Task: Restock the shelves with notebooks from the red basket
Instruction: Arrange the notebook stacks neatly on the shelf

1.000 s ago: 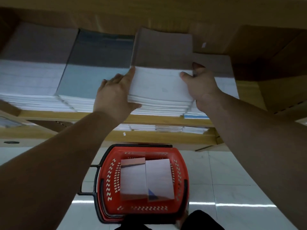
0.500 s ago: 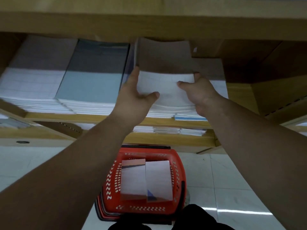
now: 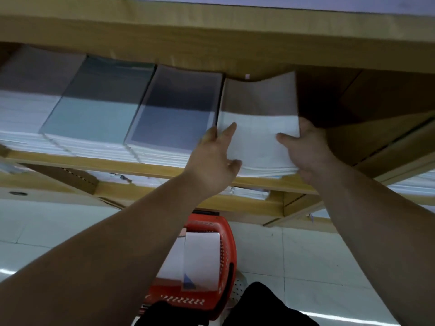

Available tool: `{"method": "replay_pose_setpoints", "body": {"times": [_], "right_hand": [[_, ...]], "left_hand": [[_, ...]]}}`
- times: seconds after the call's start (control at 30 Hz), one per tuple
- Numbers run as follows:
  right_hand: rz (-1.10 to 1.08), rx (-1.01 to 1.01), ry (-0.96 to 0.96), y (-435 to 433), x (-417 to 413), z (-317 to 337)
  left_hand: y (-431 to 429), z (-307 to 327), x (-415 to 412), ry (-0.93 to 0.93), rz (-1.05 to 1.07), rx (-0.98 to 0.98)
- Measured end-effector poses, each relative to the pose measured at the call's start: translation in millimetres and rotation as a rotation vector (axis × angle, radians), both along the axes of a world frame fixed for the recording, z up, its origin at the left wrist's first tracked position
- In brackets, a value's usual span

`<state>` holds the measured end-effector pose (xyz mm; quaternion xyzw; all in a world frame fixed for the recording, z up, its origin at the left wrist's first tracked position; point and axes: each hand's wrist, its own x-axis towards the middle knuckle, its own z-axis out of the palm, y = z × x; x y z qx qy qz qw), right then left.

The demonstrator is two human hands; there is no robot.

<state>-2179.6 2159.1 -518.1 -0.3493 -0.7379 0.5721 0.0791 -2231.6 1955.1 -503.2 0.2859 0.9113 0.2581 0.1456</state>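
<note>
A wooden shelf [image 3: 117,167] carries four piles of notebooks side by side under a low upper board [image 3: 211,38], which throws shade over their back halves. From the left there is a white pile [image 3: 23,114], a teal-covered pile [image 3: 94,118], a grey-blue pile [image 3: 174,123] and a white stack [image 3: 259,142], which sits at the right end, just beside the grey-blue one. To the right of it the shelf is bare wood. More notebooks [image 3: 247,192] lie on the shelf below.

Down on the tiled floor [image 3: 294,267] stands the red basket [image 3: 229,250], partly hidden behind the left forearm. A few pale notebooks [image 3: 202,260] lie flat inside it. The person's dark trouser leg [image 3: 259,304] covers its near edge.

Both hands are on the white stack. The left hand [image 3: 211,165] clasps its front left corner. The fingers are nearly straight: one lies on the top cover and another runs along the side, at the gap with the grey-blue pile. The thumb is bent at the front edge. The right hand [image 3: 308,151] grips the front right corner, its thumb pressed flat on the cover and its fingers curled round the right side, where they are out of sight. The stack rests on the shelf with its front edge at the lip
</note>
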Motion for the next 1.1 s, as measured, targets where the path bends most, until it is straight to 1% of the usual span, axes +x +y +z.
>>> {"method": "replay_pose_setpoints", "body": {"times": [0.07,0.1,0.13,0.2,0.27,0.33,0.43,0.5,0.6,0.67,0.83,0.97,1.03,1.1], "right_hand": [[0.024,0.055,-0.065,-0.6,-6.7,-10.4],[0.016,0.062,-0.085,-1.4,-10.5,-14.6],[0.006,0.078,-0.09,-3.0,-14.3,-17.0],[-0.008,0.136,-0.117,-2.6,-22.1,-22.6],[-0.008,0.159,-0.142,2.0,-27.7,-27.8],[0.005,0.165,-0.148,6.0,-29.9,-29.3],[0.058,0.181,-0.141,8.4,-28.9,-24.4],[0.086,0.141,-0.116,7.7,-23.3,-20.4],[0.093,0.086,-0.081,1.3,-7.4,-17.4],[0.081,0.018,-0.061,-4.5,-0.7,-20.7],[0.076,-0.039,-0.082,-5.4,-5.2,-27.5],[0.132,-0.114,-0.039,3.6,-1.4,-28.1],[0.12,-0.175,0.008,4.1,5.2,-25.1],[0.129,-0.169,0.016,1.2,18.3,-26.2]], "left_hand": [[-2.2,-7.6,-0.7,0.193,-0.057,-0.31],[-4.6,-10.7,-2.0,0.248,-0.058,-0.407],[-7.6,-12.1,-3.9,0.278,-0.044,-0.45],[-14.5,-14.1,-10.3,0.285,0.001,-0.448],[-17.4,-14.5,-18.4,0.255,0.002,-0.443],[-15.0,-13.8,-27.1,0.226,-0.038,-0.459],[-14.3,-13.2,-35.6,0.231,-0.109,-0.493],[-18.1,-14.6,-37.4,0.24,-0.151,-0.527],[-18.1,-23.7,-37.6,0.317,-0.207,-0.592],[-13.4,-27.7,-40.9,0.346,-0.203,-0.59],[-6.2,-31.0,-51.3,0.386,-0.207,-0.605],[-2.0,-28.4,-47.0,0.376,-0.165,-0.596],[-3.7,-27.2,-42.7,0.426,-0.147,-0.566],[-7.8,-31.6,-35.5,0.5,-0.151,-0.546]]}}
